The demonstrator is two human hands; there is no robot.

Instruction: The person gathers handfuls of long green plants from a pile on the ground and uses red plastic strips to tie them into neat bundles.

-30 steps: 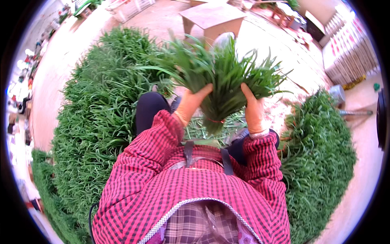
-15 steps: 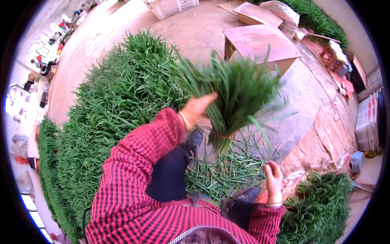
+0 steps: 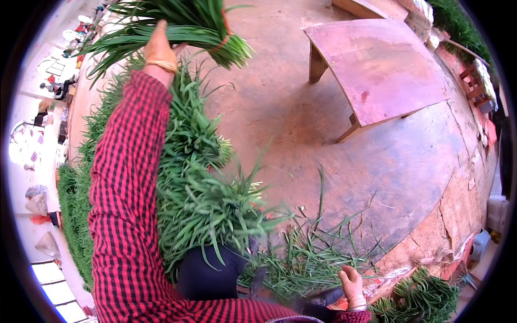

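Note:
At the upper left, my left hand (image 3: 160,49) grips a bundle of garlic chives (image 3: 188,27) around its long green leaves. The bundle lies sideways above the heap, pale cut ends to the right, a red band (image 3: 221,43) round its stem end. My left arm is stretched far forward. Low on the right, my right hand (image 3: 351,286) is closed, thumb against curled fingers; whether anything small is inside is hidden. Below my left arm, more bundled chives (image 3: 207,210) are piled beside my left knee. Loose trimmed leaves (image 3: 301,258) litter the floor between my feet.
A low wooden table (image 3: 388,70) stands on the floor ahead to the right. More chive bundles (image 3: 420,296) lie at the lower right, near a grey-blue container (image 3: 479,245). The green heap runs along my left side. Other people sit far off at the left.
My left hand has swung forward and left with the chive bundle, which tipped from upright to sideways. The view has shifted, and my right hand stays low on the right, closed.

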